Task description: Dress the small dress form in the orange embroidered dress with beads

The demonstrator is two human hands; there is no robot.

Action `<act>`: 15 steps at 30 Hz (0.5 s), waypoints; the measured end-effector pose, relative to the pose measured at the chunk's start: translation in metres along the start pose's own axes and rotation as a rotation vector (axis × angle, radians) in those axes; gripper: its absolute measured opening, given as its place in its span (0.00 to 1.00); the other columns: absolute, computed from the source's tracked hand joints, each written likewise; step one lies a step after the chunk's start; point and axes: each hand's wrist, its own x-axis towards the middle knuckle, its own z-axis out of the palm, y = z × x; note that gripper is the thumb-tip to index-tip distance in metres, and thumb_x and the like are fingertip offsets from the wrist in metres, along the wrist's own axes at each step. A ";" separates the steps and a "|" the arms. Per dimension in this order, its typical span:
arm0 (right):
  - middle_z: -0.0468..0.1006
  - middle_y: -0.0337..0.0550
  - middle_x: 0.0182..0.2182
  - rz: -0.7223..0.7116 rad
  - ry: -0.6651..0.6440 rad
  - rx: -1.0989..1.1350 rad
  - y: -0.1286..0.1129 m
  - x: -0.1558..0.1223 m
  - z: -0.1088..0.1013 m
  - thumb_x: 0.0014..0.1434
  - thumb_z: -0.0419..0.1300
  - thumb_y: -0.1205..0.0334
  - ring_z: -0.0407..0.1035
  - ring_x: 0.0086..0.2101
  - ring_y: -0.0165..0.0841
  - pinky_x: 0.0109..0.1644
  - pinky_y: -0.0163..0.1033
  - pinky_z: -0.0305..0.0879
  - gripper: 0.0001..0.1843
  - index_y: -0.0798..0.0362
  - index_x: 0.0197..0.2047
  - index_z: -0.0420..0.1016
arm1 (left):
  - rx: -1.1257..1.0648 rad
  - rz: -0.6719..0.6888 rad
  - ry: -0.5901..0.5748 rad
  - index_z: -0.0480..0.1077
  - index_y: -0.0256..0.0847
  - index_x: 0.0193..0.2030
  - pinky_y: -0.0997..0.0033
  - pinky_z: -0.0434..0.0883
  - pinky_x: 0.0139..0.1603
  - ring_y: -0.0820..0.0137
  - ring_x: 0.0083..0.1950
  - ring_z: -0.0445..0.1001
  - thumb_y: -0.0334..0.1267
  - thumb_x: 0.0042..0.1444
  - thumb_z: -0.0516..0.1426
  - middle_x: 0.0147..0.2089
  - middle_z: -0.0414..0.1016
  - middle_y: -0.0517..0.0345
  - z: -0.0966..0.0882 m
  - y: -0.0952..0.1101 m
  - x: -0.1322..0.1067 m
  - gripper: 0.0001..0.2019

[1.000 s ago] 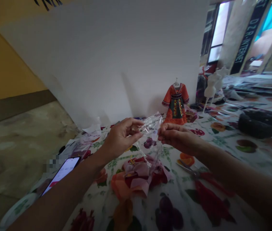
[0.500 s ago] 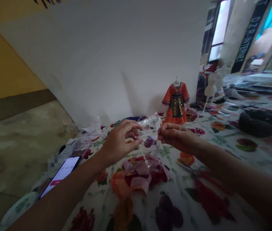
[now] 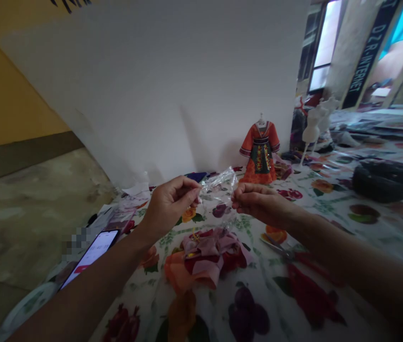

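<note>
Between my two hands a clear plastic bag is held up above the table, crumpled and see-through. My left hand pinches its left side with thumb and fingers closed. On the other side, my right hand is closed on the bag's right edge. Below them, pieces of pink, red and orange fabric lie in a small heap on the flowered tablecloth. A pair of scissors with red handles rests under my right forearm, partly hidden by it.
A miniature orange dress stands on a form against the white wall. White mini mannequins and a black plastic bundle are at the right. A lit phone lies at the left edge, near papers.
My left hand has gone from spread fingers to a closed pinch on the bag and shifted slightly left. The bag's hanging lower part has drawn up. My right hand has barely moved.
</note>
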 end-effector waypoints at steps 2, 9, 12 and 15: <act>0.77 0.39 0.37 0.003 0.005 0.009 0.001 0.000 0.001 0.56 0.71 0.58 0.75 0.38 0.29 0.48 0.39 0.72 0.10 0.51 0.36 0.75 | 0.037 -0.011 0.001 0.74 0.39 0.39 0.75 0.76 0.36 0.73 0.33 0.77 0.45 0.60 0.63 0.36 0.78 0.57 -0.001 0.001 0.000 0.10; 0.77 0.38 0.34 -0.071 -0.112 -0.138 -0.003 -0.003 0.009 0.61 0.69 0.58 0.75 0.37 0.28 0.46 0.36 0.70 0.08 0.52 0.37 0.75 | 0.588 0.321 0.078 0.73 0.41 0.45 0.56 0.70 0.62 0.58 0.64 0.70 0.45 0.56 0.65 0.60 0.71 0.47 0.002 0.018 0.003 0.14; 0.76 0.39 0.36 -0.130 -0.179 -0.288 -0.008 -0.009 0.018 0.64 0.66 0.59 0.73 0.39 0.28 0.46 0.35 0.69 0.07 0.52 0.38 0.75 | 0.732 0.383 0.002 0.70 0.42 0.54 0.54 0.69 0.62 0.57 0.62 0.72 0.44 0.59 0.63 0.58 0.75 0.47 0.010 0.032 0.010 0.18; 0.76 0.39 0.37 -0.139 -0.224 -0.372 -0.012 -0.014 0.027 0.65 0.65 0.58 0.72 0.39 0.28 0.45 0.35 0.68 0.07 0.53 0.38 0.74 | 0.690 0.297 -0.136 0.67 0.43 0.61 0.63 0.72 0.50 0.62 0.51 0.78 0.44 0.59 0.64 0.51 0.79 0.53 0.018 0.044 0.021 0.24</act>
